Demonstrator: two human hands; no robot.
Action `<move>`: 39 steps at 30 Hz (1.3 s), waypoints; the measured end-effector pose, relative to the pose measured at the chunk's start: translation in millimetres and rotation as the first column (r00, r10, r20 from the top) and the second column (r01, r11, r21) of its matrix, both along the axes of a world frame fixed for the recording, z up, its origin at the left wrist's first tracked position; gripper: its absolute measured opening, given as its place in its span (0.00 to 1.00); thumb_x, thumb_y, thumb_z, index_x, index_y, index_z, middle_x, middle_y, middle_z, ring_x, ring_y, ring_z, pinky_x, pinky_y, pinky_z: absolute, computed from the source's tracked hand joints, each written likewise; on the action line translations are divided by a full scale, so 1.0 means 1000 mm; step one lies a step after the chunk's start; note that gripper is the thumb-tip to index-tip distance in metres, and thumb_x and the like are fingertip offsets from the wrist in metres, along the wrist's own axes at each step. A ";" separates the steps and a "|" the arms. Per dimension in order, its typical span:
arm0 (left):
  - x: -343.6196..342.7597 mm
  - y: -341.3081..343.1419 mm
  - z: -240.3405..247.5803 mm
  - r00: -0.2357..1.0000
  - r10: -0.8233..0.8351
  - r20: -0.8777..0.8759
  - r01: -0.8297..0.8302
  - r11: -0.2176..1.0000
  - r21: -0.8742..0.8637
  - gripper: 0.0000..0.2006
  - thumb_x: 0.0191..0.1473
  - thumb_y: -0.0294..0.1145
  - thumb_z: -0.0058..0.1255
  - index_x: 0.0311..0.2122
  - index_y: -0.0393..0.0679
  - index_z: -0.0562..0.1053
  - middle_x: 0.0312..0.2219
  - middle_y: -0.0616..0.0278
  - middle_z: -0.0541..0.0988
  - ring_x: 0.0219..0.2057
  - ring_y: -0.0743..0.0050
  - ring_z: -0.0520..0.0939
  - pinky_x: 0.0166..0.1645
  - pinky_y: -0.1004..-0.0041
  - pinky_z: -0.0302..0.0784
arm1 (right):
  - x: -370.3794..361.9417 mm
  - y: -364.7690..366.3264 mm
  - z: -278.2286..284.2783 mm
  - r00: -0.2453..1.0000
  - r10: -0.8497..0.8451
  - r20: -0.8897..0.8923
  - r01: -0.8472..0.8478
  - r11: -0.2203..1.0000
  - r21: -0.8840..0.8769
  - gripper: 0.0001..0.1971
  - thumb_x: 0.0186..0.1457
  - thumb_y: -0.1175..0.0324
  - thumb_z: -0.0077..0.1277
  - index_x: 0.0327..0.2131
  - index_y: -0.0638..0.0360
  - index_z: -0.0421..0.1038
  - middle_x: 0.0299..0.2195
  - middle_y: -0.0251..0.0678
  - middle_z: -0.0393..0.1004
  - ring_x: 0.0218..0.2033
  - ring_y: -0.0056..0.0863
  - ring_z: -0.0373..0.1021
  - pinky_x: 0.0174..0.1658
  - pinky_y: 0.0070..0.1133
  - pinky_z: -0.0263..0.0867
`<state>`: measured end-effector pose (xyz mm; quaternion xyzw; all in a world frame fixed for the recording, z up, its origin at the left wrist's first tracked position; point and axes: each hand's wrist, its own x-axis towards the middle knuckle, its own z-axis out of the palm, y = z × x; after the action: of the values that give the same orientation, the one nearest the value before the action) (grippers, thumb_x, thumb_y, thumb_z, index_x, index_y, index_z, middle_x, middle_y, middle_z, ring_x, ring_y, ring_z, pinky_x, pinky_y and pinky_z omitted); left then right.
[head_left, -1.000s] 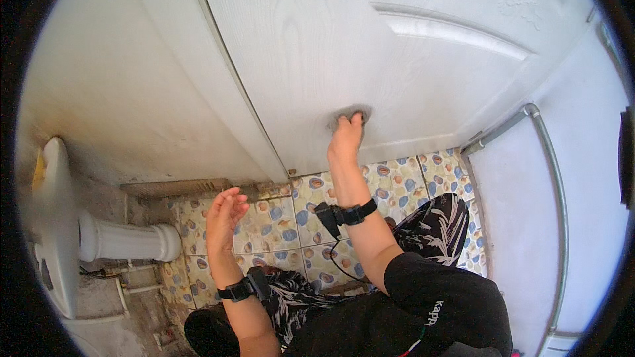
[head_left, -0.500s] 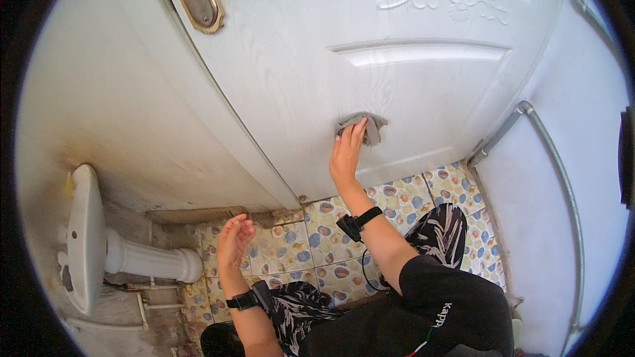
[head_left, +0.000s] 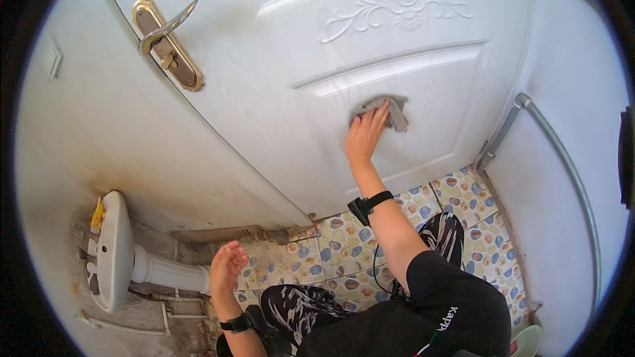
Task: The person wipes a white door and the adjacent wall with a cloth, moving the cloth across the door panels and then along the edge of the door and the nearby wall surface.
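Near left, the left hand point(head_left: 228, 267) hovers right of the white sink point(head_left: 117, 251), its grip loosely curled, partly wide. Farther off, the right hand point(head_left: 367, 135) has its grip holding a grey cloth point(head_left: 397, 116) against the white door point(head_left: 264, 112), below the embossed flower point(head_left: 405, 1).

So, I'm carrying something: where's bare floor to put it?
Pebble-patterned floor tiles lie open between the left hand and right forearm, below the white embossed door, and along the pale right wall. Crowded: around the white ceramic pedestal basin and pale pipes.
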<state>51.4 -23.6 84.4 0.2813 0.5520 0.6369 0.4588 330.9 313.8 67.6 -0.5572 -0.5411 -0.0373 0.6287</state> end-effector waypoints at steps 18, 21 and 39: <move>0.024 0.090 0.143 0.551 -0.083 -0.831 0.228 0.972 0.054 0.11 0.55 0.26 0.42 0.43 0.34 0.67 0.35 0.59 0.73 0.33 0.76 0.74 0.42 0.75 0.70 | 0.070 0.035 0.120 0.986 -0.027 0.165 -0.021 0.959 0.284 0.25 0.53 0.64 0.41 0.53 0.68 0.55 0.60 0.49 0.42 0.59 0.51 0.44 0.57 0.43 0.41; 0.022 0.093 0.160 0.481 -0.065 -0.875 0.228 0.972 0.053 0.11 0.55 0.26 0.42 0.43 0.34 0.67 0.36 0.59 0.73 0.36 0.75 0.74 0.43 0.75 0.70 | 0.098 0.053 0.106 0.991 -0.127 -0.043 0.133 0.972 0.195 0.24 0.57 0.65 0.35 0.54 0.70 0.51 0.61 0.51 0.35 0.60 0.55 0.37 0.56 0.49 0.38; 0.042 0.099 0.195 0.315 -0.033 -0.948 0.269 0.962 0.056 0.10 0.52 0.25 0.45 0.42 0.37 0.69 0.37 0.59 0.74 0.37 0.73 0.75 0.41 0.73 0.71 | 0.030 0.008 0.230 0.871 -0.079 0.485 -0.204 0.839 0.504 0.18 0.47 0.70 0.48 0.45 0.61 0.66 0.50 0.39 0.64 0.47 0.36 0.62 0.52 0.38 0.52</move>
<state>93.1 75.7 279.8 0.6928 0.6176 0.3633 0.0812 360.6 321.4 297.6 -0.3111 -0.6674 -0.3058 0.6035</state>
